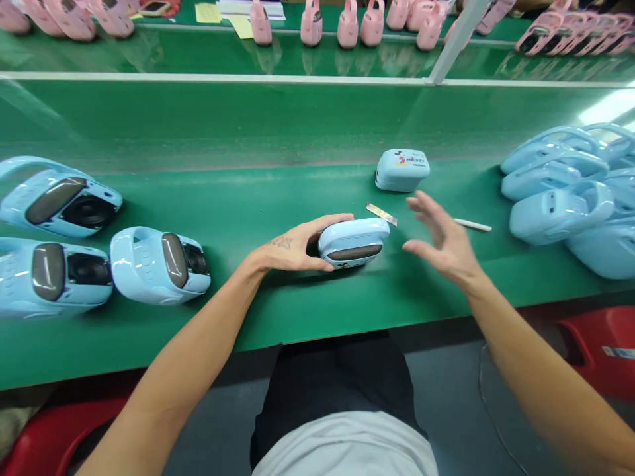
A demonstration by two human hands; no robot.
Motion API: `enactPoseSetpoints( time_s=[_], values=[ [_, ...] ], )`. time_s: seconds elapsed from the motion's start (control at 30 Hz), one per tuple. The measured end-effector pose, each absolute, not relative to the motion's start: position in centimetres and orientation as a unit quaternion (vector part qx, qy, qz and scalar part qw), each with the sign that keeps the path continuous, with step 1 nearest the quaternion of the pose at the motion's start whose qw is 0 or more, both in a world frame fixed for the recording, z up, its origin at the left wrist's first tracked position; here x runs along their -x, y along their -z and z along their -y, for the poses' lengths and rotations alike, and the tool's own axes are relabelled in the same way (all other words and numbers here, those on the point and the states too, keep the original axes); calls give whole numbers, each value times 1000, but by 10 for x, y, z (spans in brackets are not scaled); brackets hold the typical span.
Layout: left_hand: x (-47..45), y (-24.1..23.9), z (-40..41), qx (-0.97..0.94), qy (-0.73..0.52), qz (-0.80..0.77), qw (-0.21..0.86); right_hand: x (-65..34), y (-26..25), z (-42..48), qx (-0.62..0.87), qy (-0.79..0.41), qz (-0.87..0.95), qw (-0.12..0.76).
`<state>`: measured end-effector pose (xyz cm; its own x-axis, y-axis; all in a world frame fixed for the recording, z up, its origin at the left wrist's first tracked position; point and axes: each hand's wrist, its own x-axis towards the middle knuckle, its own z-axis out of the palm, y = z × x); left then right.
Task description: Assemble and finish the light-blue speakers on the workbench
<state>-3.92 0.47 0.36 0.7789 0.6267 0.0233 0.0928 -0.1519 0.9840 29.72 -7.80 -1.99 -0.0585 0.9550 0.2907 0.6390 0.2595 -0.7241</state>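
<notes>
My left hand [302,246] grips the left end of a light-blue portable speaker [354,239] on the green bench, thumb on the near side and fingers behind. This speaker has a dark glossy oval window on the side towards me. To its right my right hand [444,241] hovers with fingers spread, holding nothing. Just behind the held speaker lies a small printed strip [381,213]. Farther back sits a light-blue box-shaped piece [402,170] with a cartoon print on top. Beyond my right fingers rests a thin white stick [473,225], perhaps a pen.
Several light-blue speakers with dark windows and round cones [161,266] lie at the left. More light-blue handled housings [555,208] are grouped at the right. Pink housings [311,25] stand along the raised shelf [223,56]. Red chairs [602,350] flank me below the bench edge.
</notes>
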Motion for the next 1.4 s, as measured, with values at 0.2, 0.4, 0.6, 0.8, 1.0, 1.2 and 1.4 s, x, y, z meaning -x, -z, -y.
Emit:
enactPoseSetpoints(
  time_s=[0.2,0.4,0.6,0.8,1.0,1.2,1.4],
  values=[
    [9,16,10,-564,-396,-346,637,-210,33,74,507,-392,658,395],
    [-27,24,31,-524,-509,-459,506,-198,38,74,531,-327,649,436],
    [-31,20,30,-512,-529,-498,458,-197,34,71,532,-325,657,424],
    [-38,16,34,-486,-557,-501,450,-195,34,70,539,-314,657,424],
    [-20,18,27,-510,-512,-456,519,-197,33,66,533,-387,607,444],
    [2,-10,32,-629,-362,-390,566,-212,22,63,454,-515,546,480],
    [0,-40,35,-656,-364,-455,479,-299,18,99,621,-153,648,414]
  ],
)
